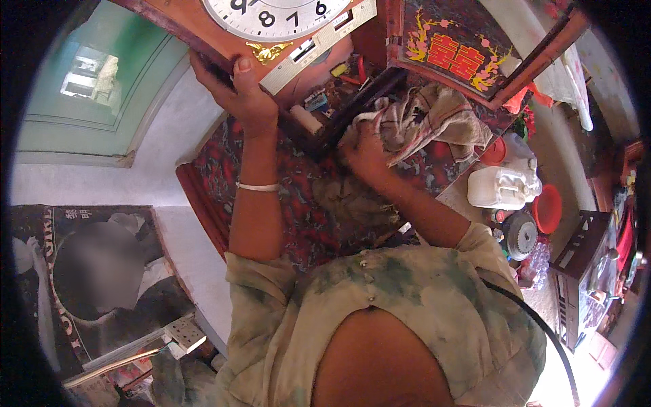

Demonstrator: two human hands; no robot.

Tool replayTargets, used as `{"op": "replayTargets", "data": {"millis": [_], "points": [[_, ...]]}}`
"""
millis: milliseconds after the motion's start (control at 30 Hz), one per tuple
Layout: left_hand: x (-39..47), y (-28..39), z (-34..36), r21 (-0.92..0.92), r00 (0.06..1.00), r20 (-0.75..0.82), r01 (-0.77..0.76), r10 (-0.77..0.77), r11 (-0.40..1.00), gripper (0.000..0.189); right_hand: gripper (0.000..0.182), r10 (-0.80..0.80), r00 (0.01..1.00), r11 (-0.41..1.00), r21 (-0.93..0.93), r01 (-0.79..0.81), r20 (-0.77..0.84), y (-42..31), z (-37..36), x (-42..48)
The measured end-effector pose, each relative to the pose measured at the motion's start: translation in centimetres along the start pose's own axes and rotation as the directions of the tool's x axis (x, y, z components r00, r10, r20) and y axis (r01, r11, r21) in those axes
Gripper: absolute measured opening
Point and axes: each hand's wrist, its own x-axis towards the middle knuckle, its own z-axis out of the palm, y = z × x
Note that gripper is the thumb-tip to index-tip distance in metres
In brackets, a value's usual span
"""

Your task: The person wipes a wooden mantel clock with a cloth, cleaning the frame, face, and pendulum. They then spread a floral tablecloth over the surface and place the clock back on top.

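Observation:
A wooden pendulum-style clock (178,15) stands before me, its white dial (300,23) cut off by the top of the view. My left hand (244,96) grips the left side of its case, thumb on the front. The glazed door (447,56), painted with flowers and red characters, hangs open to the right. In the bottom of the case lie a pale roll (306,119), a small blue box (316,103) and other small items. Bunched in my right hand (363,150) is a checked cloth (442,122), beside the case's lower front edge.
A brownish cloth (351,203) lies on the red-and-dark mottled tabletop (305,229). To the right stand a white jerrycan (496,188), a red basin (548,208) and a dark slatted stand (569,274). At lower left are a socket box (185,336) and a wall poster (101,264).

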Motion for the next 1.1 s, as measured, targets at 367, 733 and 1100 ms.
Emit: {"op": "replayTargets", "data": {"millis": [367, 733, 1100], "points": [[-0.2, 0.1, -0.3, -0.034, 1.0, 0.009, -0.021, 0.021, 0.999, 0.079, 0.027, -0.399, 0.904, 0.915, -0.004, 0.404, 0.152, -2.2, -10.8, -1.1], [-0.6, 1.8, 1.1, 0.101, 0.997, 0.026, -0.07, 0.067, 0.992, 0.078, 0.079, -0.056, 0.948, 0.799, -0.555, 0.231, 0.314, 0.0, -11.7, -3.4], [-0.2, -0.1, 0.1, -0.009, 1.0, -0.026, -0.002, 0.001, 1.0, 0.078, 0.066, -0.426, 0.632, 0.793, -0.07, 0.606, 0.648, -4.9, 0.1, -9.4]]}}
